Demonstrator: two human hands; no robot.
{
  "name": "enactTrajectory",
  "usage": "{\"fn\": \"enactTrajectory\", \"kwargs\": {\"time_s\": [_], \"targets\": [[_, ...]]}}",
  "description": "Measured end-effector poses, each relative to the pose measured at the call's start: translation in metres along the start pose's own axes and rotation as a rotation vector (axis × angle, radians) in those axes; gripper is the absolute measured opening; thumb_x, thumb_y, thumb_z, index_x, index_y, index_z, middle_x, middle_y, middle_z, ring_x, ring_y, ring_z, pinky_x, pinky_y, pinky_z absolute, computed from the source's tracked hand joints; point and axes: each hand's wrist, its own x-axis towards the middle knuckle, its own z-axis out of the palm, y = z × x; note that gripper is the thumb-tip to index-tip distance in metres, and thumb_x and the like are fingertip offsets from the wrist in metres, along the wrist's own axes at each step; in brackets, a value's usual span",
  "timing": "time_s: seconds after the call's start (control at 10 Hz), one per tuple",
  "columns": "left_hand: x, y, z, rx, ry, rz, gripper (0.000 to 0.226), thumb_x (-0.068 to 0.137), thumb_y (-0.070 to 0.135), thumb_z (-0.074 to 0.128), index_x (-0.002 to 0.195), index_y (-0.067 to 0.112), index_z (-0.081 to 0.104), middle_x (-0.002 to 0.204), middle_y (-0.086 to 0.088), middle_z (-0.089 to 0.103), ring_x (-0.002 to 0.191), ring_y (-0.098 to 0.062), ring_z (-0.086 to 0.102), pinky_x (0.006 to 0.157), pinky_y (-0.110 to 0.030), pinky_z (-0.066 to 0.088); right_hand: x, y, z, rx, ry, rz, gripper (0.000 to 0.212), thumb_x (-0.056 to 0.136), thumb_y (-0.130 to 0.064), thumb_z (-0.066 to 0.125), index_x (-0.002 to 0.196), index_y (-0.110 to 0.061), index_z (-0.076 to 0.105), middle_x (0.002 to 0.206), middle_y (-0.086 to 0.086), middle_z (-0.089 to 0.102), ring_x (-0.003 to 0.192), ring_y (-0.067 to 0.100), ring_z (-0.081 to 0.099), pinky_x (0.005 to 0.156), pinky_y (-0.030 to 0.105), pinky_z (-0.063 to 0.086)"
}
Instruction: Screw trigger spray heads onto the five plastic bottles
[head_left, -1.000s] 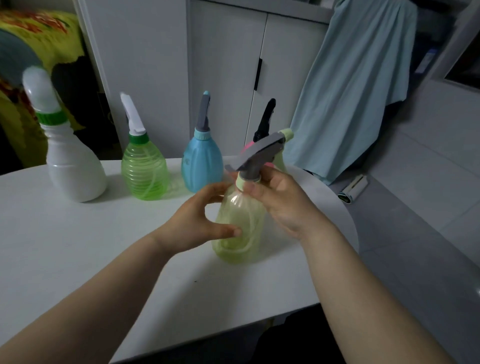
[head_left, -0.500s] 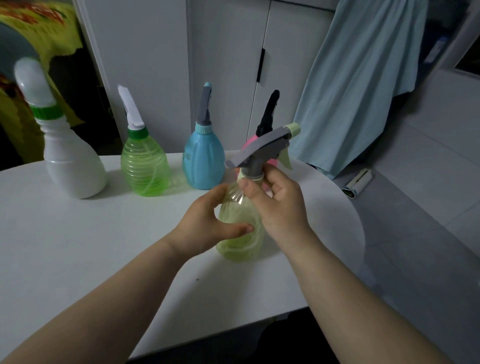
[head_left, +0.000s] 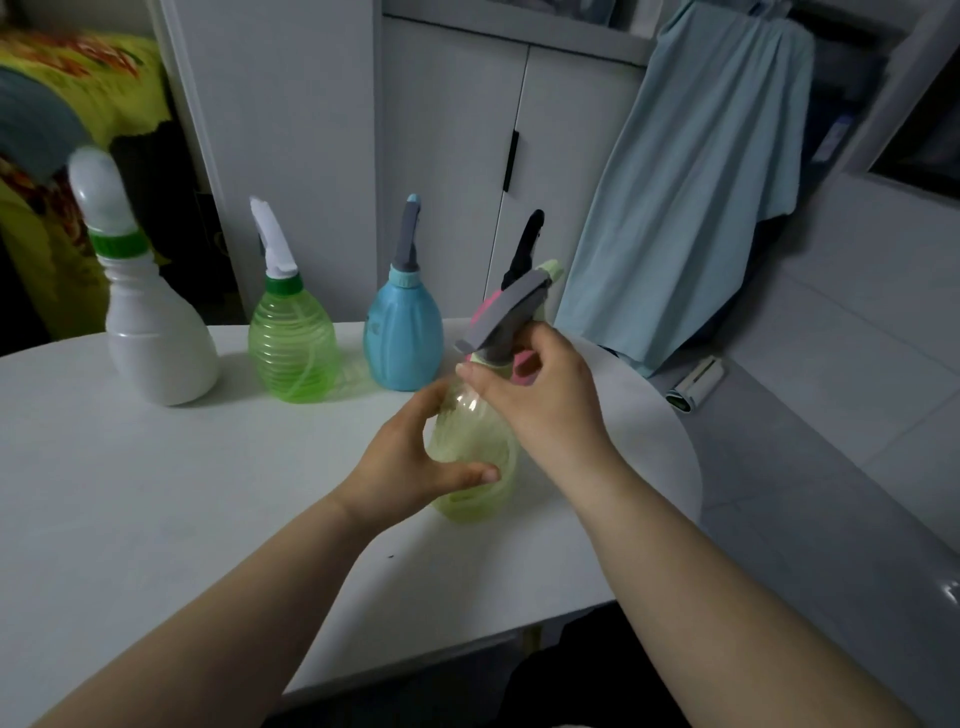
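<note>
on the white desk (head_left: 156, 493), a pale yellow bottle (head_left: 475, 447) stood upright between the two hands. the left hand (head_left: 410, 467) wrapped its body from the left, the thumb (head_left: 467, 474) laid across the front and the other fingers curled round the far side, closed on the plastic. the right hand (head_left: 545, 410) sat above and to the right of it, its fingers (head_left: 480, 375) pinched shut round the collar at the bottle's neck. just above those fingers rose the grey spray head (head_left: 506, 317), its green-tipped nozzle pointing up and to the right, away from the person. how far the collar was threaded down could not be told, since the fingers covered it.

beyond the right hand, partly hidden by it and by the grey head, stood a pink bottle (head_left: 522, 361) with a black head (head_left: 524, 244). farther left of the left hand's fingers, in a row along the back of the desk, stood a blue bottle (head_left: 405, 343) with a grey head, a green ribbed bottle (head_left: 291, 353) with a white head, and a white bottle (head_left: 156, 348) with a white head and green collar. all three stood upright and apart from one another, well clear of both hands.

to the right of the right hand, off the desk, a lint roller (head_left: 696, 387) lay on the floor beneath a hanging light-blue cloth (head_left: 691, 182).
</note>
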Motion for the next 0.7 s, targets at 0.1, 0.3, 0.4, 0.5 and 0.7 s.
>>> {"fn": "enactTrajectory", "kwargs": {"time_s": [0.1, 0.3, 0.4, 0.5, 0.7], "targets": [[-0.008, -0.003, -0.003, -0.016, 0.009, -0.025, 0.084, 0.053, 0.046, 0.066, 0.129, 0.028, 0.035, 0.123, 0.017, 0.042, 0.116, -0.001, 0.039, 0.091, -0.005, 0.028, 0.008, -0.001, -0.010, -0.005, -0.016, 0.036, 0.018, 0.070, -0.025, 0.070, 0.073, -0.028, 0.052, 0.069, -0.020, 0.052, 0.062, -0.008, 0.050, 0.053, 0.000, 0.035], [-0.010, -0.028, -0.008, 0.349, 0.047, -0.022, 0.069, 0.075, 0.056, 0.055, 0.128, 0.016, 0.041, 0.139, -0.005, 0.043, 0.128, -0.019, 0.038, 0.111, -0.033, 0.023, 0.043, 0.015, -0.061, -0.031, 0.182, 0.150, 0.013, 0.074, -0.014, 0.062, 0.081, -0.021, 0.054, 0.068, -0.016, 0.053, 0.062, -0.002, 0.050, 0.048, 0.002, 0.036], [-0.013, -0.049, -0.006, 0.595, -0.057, -0.114, 0.064, 0.079, 0.057, 0.046, 0.131, 0.021, 0.037, 0.146, -0.001, 0.033, 0.135, -0.015, 0.029, 0.113, -0.033, 0.011, 0.064, 0.034, -0.085, -0.024, 0.273, 0.209, 0.017, 0.075, -0.011, 0.055, 0.092, -0.015, 0.056, 0.072, -0.011, 0.051, 0.066, 0.004, 0.049, 0.050, 0.006, 0.037], [-0.015, -0.061, -0.002, 0.703, -0.078, -0.125, 0.057, 0.082, 0.053, 0.046, 0.131, 0.026, 0.036, 0.148, 0.004, 0.030, 0.137, -0.010, 0.023, 0.113, -0.029, 0.009, 0.085, 0.051, -0.094, 0.023, 0.291, 0.243, 0.021, 0.078, -0.011, 0.056, 0.099, -0.013, 0.056, 0.075, -0.012, 0.050, 0.074, 0.007, 0.051, 0.056, 0.008, 0.039], [-0.014, -0.066, 0.001, 0.755, -0.056, -0.120, 0.055, 0.082, 0.053, 0.044, 0.131, 0.029, 0.035, 0.148, 0.007, 0.030, 0.137, -0.009, 0.020, 0.113, -0.028, 0.008, 0.115, 0.081, -0.094, 0.107, 0.243, 0.310, 0.025, 0.083, -0.014, 0.054, 0.108, -0.012, 0.054, 0.098, 0.000, 0.054, 0.090, 0.013, 0.051, 0.067, 0.017, 0.040]]}}
